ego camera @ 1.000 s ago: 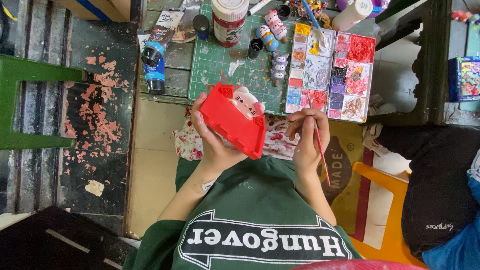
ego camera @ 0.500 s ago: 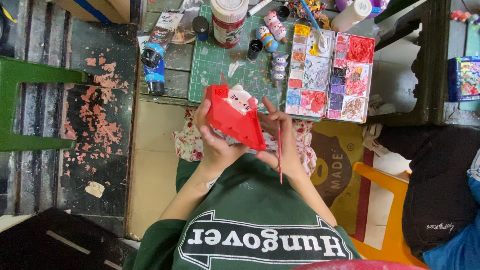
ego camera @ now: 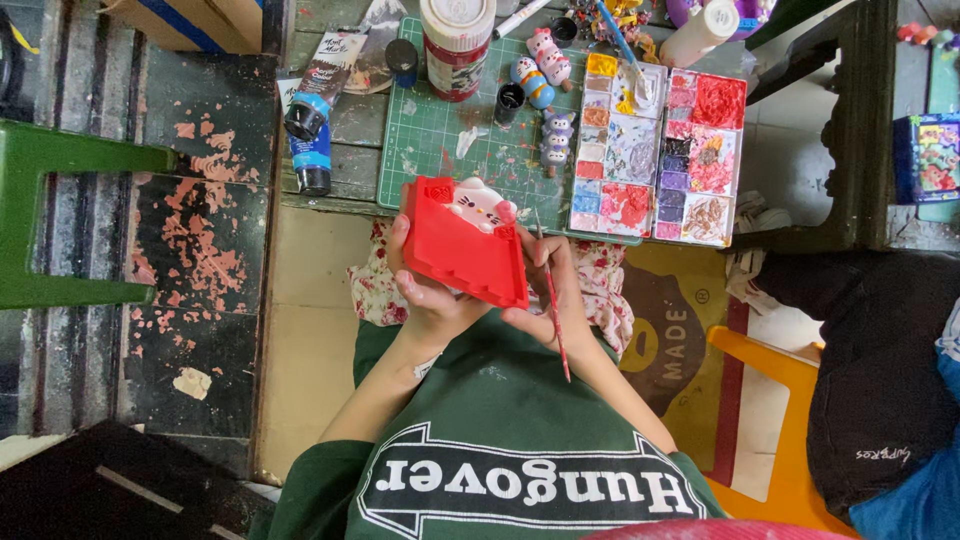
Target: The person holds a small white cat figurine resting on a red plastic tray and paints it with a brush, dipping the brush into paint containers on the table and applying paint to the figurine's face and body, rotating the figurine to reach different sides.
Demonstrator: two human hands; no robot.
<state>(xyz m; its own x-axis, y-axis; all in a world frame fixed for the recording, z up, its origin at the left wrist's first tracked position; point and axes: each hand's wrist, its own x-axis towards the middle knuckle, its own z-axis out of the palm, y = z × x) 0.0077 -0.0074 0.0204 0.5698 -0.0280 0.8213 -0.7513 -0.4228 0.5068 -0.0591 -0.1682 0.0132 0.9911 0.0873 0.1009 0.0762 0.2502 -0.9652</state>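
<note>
Above the cluttered green-matted surface (ego camera: 440, 130), the left hand (ego camera: 425, 290) grips a red figurine (ego camera: 465, 245); the right hand (ego camera: 548, 300) pinches a paintbrush (ego camera: 552, 300) (bristles at its right edge).

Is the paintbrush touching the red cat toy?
Cannot tell. In the head view the paintbrush tip reaches the red cat figurine edge, but the right hand crowds that spot.

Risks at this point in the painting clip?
1. The thin red brush in the right hand may smear red onto the white cat face on the red figure.
2. The left hand grips painted faces; likely smudges if wet.
</note>
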